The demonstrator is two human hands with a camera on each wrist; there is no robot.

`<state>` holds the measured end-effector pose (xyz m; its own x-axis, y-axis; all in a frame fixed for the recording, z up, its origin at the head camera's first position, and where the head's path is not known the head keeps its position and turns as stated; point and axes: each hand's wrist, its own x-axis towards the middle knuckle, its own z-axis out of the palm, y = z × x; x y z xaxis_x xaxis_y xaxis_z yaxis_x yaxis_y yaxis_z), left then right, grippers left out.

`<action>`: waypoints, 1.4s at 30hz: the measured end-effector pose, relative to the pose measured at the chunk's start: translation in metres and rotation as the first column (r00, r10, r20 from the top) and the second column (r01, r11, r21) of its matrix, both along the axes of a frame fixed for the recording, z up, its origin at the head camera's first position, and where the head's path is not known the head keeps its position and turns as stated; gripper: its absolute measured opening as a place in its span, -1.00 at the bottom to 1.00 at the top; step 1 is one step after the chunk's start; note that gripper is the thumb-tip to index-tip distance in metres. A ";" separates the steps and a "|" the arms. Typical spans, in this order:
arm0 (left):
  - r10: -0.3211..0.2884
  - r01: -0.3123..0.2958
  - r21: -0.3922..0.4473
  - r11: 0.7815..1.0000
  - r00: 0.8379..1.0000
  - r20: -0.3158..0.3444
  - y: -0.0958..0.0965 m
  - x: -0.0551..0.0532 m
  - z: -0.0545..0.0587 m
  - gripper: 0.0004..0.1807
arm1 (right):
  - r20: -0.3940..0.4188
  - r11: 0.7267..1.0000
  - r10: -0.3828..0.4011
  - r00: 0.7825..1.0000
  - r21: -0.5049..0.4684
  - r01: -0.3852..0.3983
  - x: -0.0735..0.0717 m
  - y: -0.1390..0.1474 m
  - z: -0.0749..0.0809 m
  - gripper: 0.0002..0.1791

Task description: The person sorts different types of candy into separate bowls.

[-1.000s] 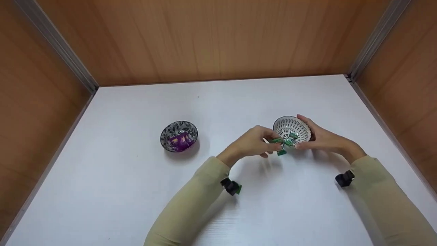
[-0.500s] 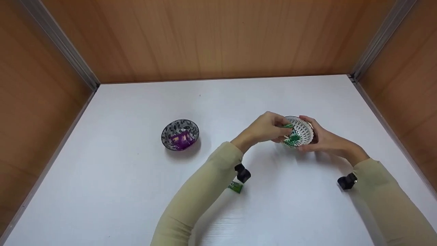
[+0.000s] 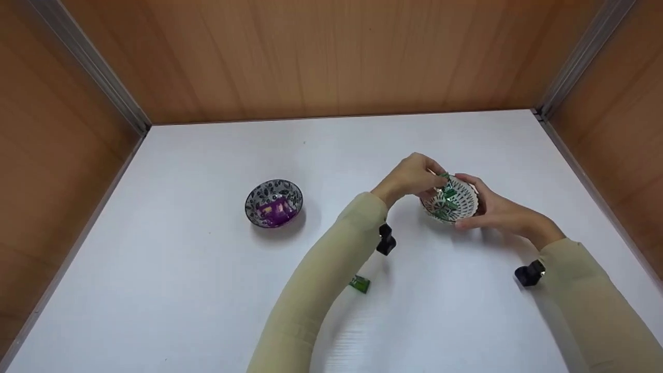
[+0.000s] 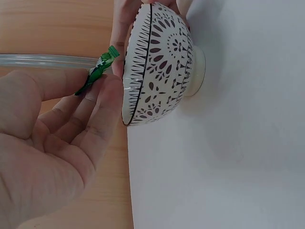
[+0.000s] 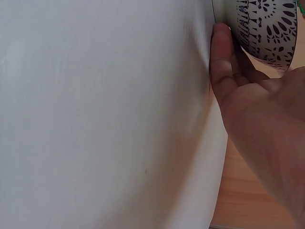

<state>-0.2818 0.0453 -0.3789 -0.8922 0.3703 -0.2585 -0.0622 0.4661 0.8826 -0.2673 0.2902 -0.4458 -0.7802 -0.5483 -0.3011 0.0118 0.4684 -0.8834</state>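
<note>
A white bowl (image 3: 467, 192) with a dark pattern stands at the right of the table in the head view, tilted a little. My right hand (image 3: 494, 212) grips it from the right, thumb at the near side and fingers at the far side. Several green wrapped candies (image 3: 446, 211) lie inside. My left hand (image 3: 415, 176) is at the bowl's left rim. In the left wrist view, its thumb and index finger pinch one green wrapped candy (image 4: 98, 69), right beside the bowl's mouth. The right wrist view shows my right fingers (image 5: 223, 62) close to the bowl's foot.
A dark floral bowl (image 3: 257, 199) with purple packets (image 3: 279, 211) in it stands to the left. Another green candy (image 3: 360, 283) lies on the white table (image 3: 155, 259), partly hidden by the left sleeve. Wooden panels (image 3: 331, 57) close in the back and sides.
My left hand has moved up and right, from the near left of the patterned bowl to its rim, with a green candy. The right hand stays on the bowl; the loose candy has come into fuller view.
</note>
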 end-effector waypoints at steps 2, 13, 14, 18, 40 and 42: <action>0.012 -0.012 -0.030 0.999 1.000 0.011 0.003 -0.002 0.000 -0.77 | 0.007 1.000 -0.003 1.000 -0.003 0.003 0.001 0.000 -0.001 0.20; 0.045 -0.044 -0.045 0.998 0.999 0.023 0.008 -0.005 -0.011 -0.78 | 0.010 1.000 -0.005 1.000 0.020 0.005 0.002 0.002 -0.001 0.17; 0.044 -0.043 -0.043 0.998 0.999 0.025 0.008 -0.005 -0.011 -0.78 | 0.010 1.000 -0.005 1.000 0.020 0.005 0.002 0.002 -0.001 0.17; 0.044 -0.042 -0.048 0.998 0.998 0.038 0.008 -0.004 -0.010 -0.73 | 0.009 1.000 -0.003 1.000 0.015 0.003 0.002 0.002 0.000 0.18; -0.003 0.003 -0.007 1.000 1.000 0.016 0.003 0.004 -0.014 -0.79 | 0.016 0.998 0.004 1.000 0.058 -0.005 -0.002 0.003 -0.005 0.16; -0.040 0.040 0.018 0.999 0.999 0.013 0.000 0.010 -0.015 -0.79 | 0.021 0.998 0.006 1.000 0.056 -0.007 -0.002 0.003 -0.006 0.16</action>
<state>-0.2722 0.0452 -0.3935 -0.8730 0.4105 -0.2632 -0.0553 0.4529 0.8898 -0.2695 0.2937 -0.4519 -0.7699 -0.5351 -0.3477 0.0267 0.5173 -0.8554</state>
